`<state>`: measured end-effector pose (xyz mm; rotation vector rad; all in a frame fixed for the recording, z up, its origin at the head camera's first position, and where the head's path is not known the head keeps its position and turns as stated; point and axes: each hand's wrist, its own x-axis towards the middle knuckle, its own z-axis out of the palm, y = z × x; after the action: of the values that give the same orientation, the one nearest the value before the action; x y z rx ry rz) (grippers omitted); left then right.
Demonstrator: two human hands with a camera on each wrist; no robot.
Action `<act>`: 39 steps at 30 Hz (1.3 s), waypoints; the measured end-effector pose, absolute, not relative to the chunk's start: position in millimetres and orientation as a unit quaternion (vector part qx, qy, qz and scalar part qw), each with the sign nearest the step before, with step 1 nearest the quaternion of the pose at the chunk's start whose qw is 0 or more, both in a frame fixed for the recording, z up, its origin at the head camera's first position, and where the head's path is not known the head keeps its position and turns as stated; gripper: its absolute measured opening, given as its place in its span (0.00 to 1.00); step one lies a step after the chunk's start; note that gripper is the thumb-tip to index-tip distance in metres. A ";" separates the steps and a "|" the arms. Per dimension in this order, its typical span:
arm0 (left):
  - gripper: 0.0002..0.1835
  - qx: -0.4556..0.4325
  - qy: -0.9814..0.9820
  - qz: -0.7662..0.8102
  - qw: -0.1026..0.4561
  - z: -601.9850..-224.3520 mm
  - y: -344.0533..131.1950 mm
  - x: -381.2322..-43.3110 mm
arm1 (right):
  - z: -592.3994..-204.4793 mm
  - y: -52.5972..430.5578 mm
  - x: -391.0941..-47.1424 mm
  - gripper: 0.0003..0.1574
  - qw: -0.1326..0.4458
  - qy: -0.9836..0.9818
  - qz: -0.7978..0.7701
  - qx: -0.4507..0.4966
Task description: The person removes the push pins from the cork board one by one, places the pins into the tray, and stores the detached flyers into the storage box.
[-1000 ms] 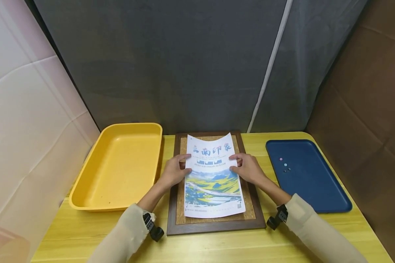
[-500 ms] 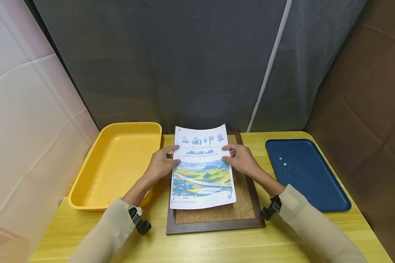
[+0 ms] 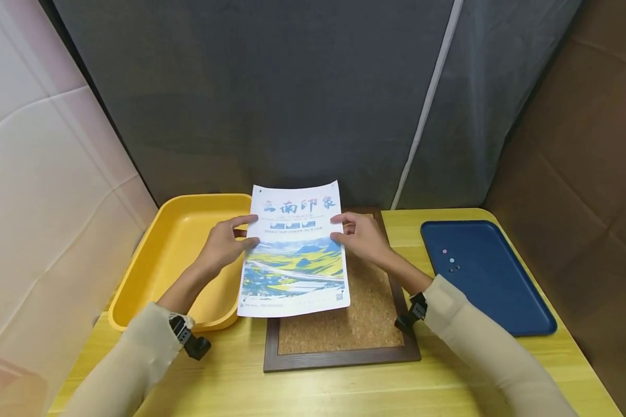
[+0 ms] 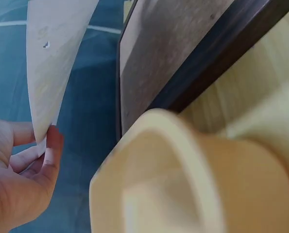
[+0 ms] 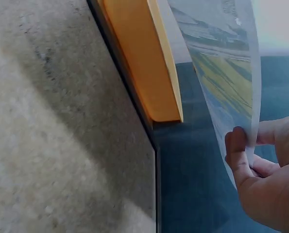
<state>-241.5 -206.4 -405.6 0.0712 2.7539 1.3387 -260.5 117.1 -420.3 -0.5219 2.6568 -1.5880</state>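
Note:
Both hands hold up a printed paper poster (image 3: 297, 255) showing a green and blue landscape under large blue characters. The left hand (image 3: 223, 243) pinches its left edge, and the right hand (image 3: 364, 236) pinches the right edge, both somewhat above mid-height. Small holes show near the sheet's corners. In the left wrist view the paper (image 4: 57, 53) bows between thumb and fingers. Behind and below it lies a cork board (image 3: 367, 307) in a dark brown frame, its upper left part hidden by the poster. The poster hangs above the board and overlaps the yellow tray's right side.
A deep yellow tray (image 3: 156, 278) stands on the wooden table (image 3: 229, 382) at left. On the right lies a shallow blue tray (image 3: 495, 289) with several tiny round pieces (image 3: 451, 260), perhaps pushpins. A dark grey curtain (image 3: 250, 98) rises behind the table.
Both hands have carried the poster up and leftward, off the middle of the cork board toward the yellow tray. More of the cork shows at right. The trays and board have stayed put.

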 end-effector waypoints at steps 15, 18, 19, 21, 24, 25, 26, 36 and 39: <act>0.36 0.021 0.913 0.404 0.048 -377.7 -260.6 -240.4 | -404.7 69.2 -272.2 0.23 0.049 0.808 -0.550 -0.206; 0.37 0.028 0.916 0.398 0.045 -373.7 -269.1 -241.3 | -403.0 58.8 -275.1 0.23 0.050 0.799 -0.561 -0.211; 0.37 0.031 0.917 0.395 0.043 -372.3 -271.9 -241.5 | -402.6 55.1 -276.0 0.23 0.051 0.796 -0.564 -0.213; 0.37 0.033 0.921 0.387 0.038 -370.6 -276.9 -241.9 | -402.4 47.4 -277.5 0.23 0.053 0.794 -0.566 -0.217; 0.37 0.036 0.925 0.375 0.035 -370.0 -283.9 -242.7 | -402.3 35.9 -277.5 0.23 0.057 0.796 -0.561 -0.221; 0.38 0.036 0.927 0.372 0.035 -370.2 -286.9 -243.2 | -402.4 31.8 -277.5 0.24 0.058 0.797 -0.559 -0.223; 0.38 0.036 0.928 0.368 0.036 -370.4 -289.6 -243.6 | -402.5 27.8 -277.2 0.24 0.060 0.798 -0.556 -0.224; 0.39 0.044 0.933 0.355 0.038 -375.1 -323.4 -244.4 | -405.1 -14.0 -278.7 0.23 0.069 0.803 -0.545 -0.230; 0.38 0.048 0.937 0.345 0.030 -376.4 -332.5 -245.9 | -406.6 -25.3 -280.1 0.23 0.067 0.814 -0.531 -0.225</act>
<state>-245.9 -332.5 -376.4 0.1494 2.8896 1.0627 -280.1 -25.3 -406.6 -0.6793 2.4531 -1.6000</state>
